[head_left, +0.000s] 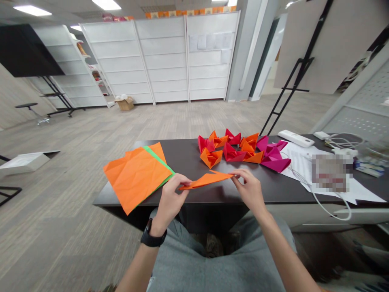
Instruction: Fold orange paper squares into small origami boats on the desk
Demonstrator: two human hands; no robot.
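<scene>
1. The folded paper (209,179), orange, spans the gap between the two hands, held over the worktop (184,155) near its front edge.
2. It should handle as very light, thin and easily creased; the folds probably stiffen it a little. A gentle pinch at the two ends or along a folded edge looks best, since a hard squeeze could bend the points.
3. The left hand (174,196) is clamped on the paper's left end, thumb and fingertips together, knuckles up. A dark watch (152,234) sits on that wrist.
4. The right hand (249,188) pinches the paper's right tip between thumb and fingers, forearm slanting in from the lower right.
5. Left of the left hand lie flat orange sheets (136,174) with a green sheet (155,156) showing beneath, a corner overhanging the front edge.
6. Beyond the right hand stand folded pieces (212,158) in orange, red and magenta, grouped closely.
7. Farther right of that hand are white papers (299,161).
</scene>
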